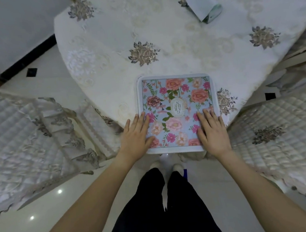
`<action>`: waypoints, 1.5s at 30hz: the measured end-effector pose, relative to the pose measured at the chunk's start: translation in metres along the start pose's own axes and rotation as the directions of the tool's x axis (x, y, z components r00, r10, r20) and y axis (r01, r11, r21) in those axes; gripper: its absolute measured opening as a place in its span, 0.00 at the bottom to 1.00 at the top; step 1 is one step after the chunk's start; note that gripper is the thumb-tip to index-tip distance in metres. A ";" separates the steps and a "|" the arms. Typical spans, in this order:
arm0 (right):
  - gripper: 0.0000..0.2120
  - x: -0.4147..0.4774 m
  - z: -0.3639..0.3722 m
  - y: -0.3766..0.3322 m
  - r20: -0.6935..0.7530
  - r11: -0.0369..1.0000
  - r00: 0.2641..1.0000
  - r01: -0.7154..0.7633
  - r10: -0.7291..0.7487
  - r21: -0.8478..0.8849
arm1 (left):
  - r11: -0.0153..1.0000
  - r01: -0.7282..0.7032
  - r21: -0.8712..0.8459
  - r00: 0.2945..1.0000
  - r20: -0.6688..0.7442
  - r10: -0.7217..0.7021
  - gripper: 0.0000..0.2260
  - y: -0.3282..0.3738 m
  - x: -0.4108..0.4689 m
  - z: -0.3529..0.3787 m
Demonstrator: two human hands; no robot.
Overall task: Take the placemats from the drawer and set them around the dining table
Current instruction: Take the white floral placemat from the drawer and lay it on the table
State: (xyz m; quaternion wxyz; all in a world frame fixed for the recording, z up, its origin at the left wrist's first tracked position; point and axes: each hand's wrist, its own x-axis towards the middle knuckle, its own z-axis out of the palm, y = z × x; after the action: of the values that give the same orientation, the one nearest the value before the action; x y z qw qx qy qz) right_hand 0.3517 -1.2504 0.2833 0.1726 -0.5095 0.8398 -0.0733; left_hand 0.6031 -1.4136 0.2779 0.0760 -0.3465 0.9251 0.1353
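A square placemat [177, 102] with pink and orange flowers on pale blue lies flat at the near edge of the dining table [159, 22], which is covered by a cream embroidered cloth. My left hand [137, 135] rests flat on the mat's near left edge, fingers extended. My right hand [212, 131] lies flat on its near right part, fingers spread. Neither hand grips the mat. The mat's near edge slightly overhangs the table edge.
A pale blue-green box-like object [203, 4] lies tipped on the far side of the table. Chairs with quilted cream covers stand at my left [30, 141] and right [283, 137]. I stand between them on a glossy white tiled floor [28, 224].
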 end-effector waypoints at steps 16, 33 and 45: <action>0.23 -0.204 -0.122 -0.043 -0.625 0.899 0.647 -0.330 0.437 0.287 | 0.657 -0.742 -0.131 0.634 -0.456 0.625 0.18 0.146 -0.023 -0.149; 0.22 -0.569 0.026 0.016 -0.300 0.085 -0.135 -0.780 0.944 0.620 | -0.012 -0.955 -0.296 -0.037 0.079 0.996 0.20 0.459 -0.193 0.018; 0.24 -0.750 0.008 0.140 -0.275 -0.138 -0.432 -0.712 0.859 0.688 | -0.199 -0.923 -0.328 -0.241 0.093 0.966 0.22 0.716 -0.288 0.068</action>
State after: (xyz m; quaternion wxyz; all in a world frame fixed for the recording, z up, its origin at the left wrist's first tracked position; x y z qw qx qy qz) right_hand 0.5544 -0.5239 0.3955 -0.1386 0.4063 0.8833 -0.1884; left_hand 0.3487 -0.6964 0.4220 0.0667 0.5180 0.8126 0.2586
